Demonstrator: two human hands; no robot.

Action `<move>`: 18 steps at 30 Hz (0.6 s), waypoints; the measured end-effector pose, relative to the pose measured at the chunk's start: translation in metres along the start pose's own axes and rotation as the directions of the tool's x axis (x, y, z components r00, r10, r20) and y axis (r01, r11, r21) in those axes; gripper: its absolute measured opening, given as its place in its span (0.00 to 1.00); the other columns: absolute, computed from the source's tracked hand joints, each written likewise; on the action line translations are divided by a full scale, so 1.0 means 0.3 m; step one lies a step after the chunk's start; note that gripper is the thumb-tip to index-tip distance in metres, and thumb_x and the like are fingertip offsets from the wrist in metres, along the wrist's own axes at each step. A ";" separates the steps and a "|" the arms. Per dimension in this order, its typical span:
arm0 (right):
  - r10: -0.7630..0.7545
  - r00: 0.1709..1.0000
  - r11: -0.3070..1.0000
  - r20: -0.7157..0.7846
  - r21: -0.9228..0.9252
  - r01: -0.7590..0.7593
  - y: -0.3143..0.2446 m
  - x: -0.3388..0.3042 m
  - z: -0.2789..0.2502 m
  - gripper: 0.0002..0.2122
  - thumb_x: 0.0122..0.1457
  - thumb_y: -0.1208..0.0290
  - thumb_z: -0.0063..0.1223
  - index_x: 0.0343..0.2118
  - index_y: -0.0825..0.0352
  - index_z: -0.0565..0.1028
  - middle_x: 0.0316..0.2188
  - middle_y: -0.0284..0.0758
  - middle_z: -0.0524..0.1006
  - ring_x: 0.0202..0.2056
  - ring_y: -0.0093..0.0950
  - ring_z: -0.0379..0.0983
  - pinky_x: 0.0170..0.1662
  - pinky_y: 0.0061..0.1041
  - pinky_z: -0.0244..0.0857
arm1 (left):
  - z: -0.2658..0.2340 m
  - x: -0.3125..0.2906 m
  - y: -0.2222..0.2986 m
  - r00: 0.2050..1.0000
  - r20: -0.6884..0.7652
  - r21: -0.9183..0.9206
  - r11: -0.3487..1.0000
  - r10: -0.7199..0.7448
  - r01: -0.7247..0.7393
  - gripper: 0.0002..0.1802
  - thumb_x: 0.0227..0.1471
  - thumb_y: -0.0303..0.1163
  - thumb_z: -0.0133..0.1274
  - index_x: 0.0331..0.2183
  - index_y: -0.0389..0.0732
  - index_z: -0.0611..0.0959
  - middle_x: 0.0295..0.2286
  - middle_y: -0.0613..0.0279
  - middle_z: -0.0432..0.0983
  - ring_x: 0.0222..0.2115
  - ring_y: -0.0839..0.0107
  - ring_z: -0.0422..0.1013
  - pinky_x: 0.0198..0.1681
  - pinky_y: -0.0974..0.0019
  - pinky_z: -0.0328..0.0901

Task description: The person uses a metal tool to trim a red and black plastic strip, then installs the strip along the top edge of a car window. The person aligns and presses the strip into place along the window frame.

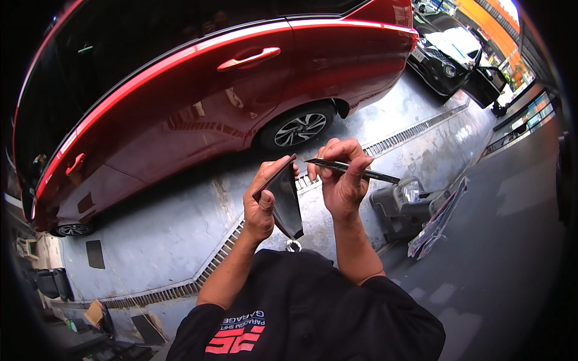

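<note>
In front of my chest, my left hand (260, 207) is closed on a thin dark flat piece (288, 201) with a reddish-brown edge. Its lower part tapers to a corner near my shirt, and I cannot make out its exact kind. My right hand (344, 189) pinches a slim utility knife (382, 176), thumb against the fingers. The knife's dark pointed blade faces left towards the flat piece's upper corner, with a small gap between them. Below the flat piece, a small silvery ring (293, 245) shows at the shirt.
A red car (180, 120) stands along the far side, its wheel (301, 127) beyond my hands. A grated drain (217, 259) crosses the floor. At right sits a grey plastic container (400, 207) beside crumpled sheets (438, 222). A black car (445, 60) stands far right, door open.
</note>
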State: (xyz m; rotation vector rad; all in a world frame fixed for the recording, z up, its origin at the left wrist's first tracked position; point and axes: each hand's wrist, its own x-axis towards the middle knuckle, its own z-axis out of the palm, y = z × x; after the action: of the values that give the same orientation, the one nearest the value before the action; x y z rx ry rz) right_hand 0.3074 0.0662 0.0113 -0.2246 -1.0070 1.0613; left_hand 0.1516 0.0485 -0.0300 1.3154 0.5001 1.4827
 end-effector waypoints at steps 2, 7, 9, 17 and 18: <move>0.014 1.000 1.000 0.027 -0.020 -0.013 -0.004 0.015 -0.004 0.21 0.66 0.54 0.54 0.40 0.73 0.74 0.28 0.33 0.69 0.24 0.21 0.68 0.31 0.24 0.69 | 0.004 0.007 0.015 0.998 0.020 -0.112 0.991 -0.066 0.067 0.47 0.59 0.66 0.48 0.57 0.29 0.74 0.47 0.52 0.74 0.50 0.64 0.73 0.56 0.59 0.66; 0.069 0.998 0.998 -0.009 0.006 -0.069 0.016 0.018 0.014 0.14 0.64 0.66 0.60 0.43 0.74 0.76 0.30 0.33 0.70 0.29 0.23 0.75 0.32 0.26 0.72 | -0.004 -0.004 0.024 0.985 0.049 -0.283 0.943 -0.168 0.175 0.47 0.59 0.65 0.50 0.57 0.28 0.73 0.50 0.52 0.74 0.50 0.62 0.73 0.56 0.59 0.66; 0.098 0.994 0.993 -0.041 0.063 -0.095 0.030 0.010 0.018 0.12 0.65 0.68 0.59 0.41 0.74 0.76 0.29 0.33 0.72 0.31 0.23 0.76 0.36 0.25 0.73 | -0.013 -0.009 0.018 0.986 0.037 -0.268 0.949 -0.160 0.164 0.45 0.60 0.63 0.50 0.57 0.28 0.73 0.50 0.52 0.74 0.51 0.63 0.72 0.58 0.59 0.65; 0.128 0.989 0.980 -0.072 0.165 -0.114 0.045 -0.003 0.015 0.07 0.67 0.72 0.55 0.39 0.73 0.76 0.29 0.34 0.74 0.28 0.21 0.74 0.40 0.24 0.74 | -0.028 -0.032 -0.016 0.987 -0.049 -0.242 0.961 -0.152 0.136 0.43 0.61 0.62 0.49 0.58 0.31 0.73 0.54 0.54 0.73 0.55 0.65 0.69 0.61 0.60 0.61; 0.133 0.989 0.978 -0.071 0.170 -0.119 0.044 -0.001 0.016 0.07 0.67 0.72 0.55 0.39 0.72 0.76 0.29 0.34 0.74 0.28 0.21 0.73 0.41 0.24 0.74 | -0.020 -0.029 -0.009 0.985 -0.074 -0.213 0.967 -0.155 0.136 0.43 0.60 0.64 0.49 0.58 0.33 0.72 0.53 0.55 0.73 0.54 0.65 0.70 0.59 0.60 0.63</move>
State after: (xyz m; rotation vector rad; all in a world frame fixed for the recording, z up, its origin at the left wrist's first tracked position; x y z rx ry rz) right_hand 0.2955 0.0714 0.0059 -0.1964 -0.8344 1.2353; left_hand 0.1462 0.0437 -0.0381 1.0304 0.4762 1.4349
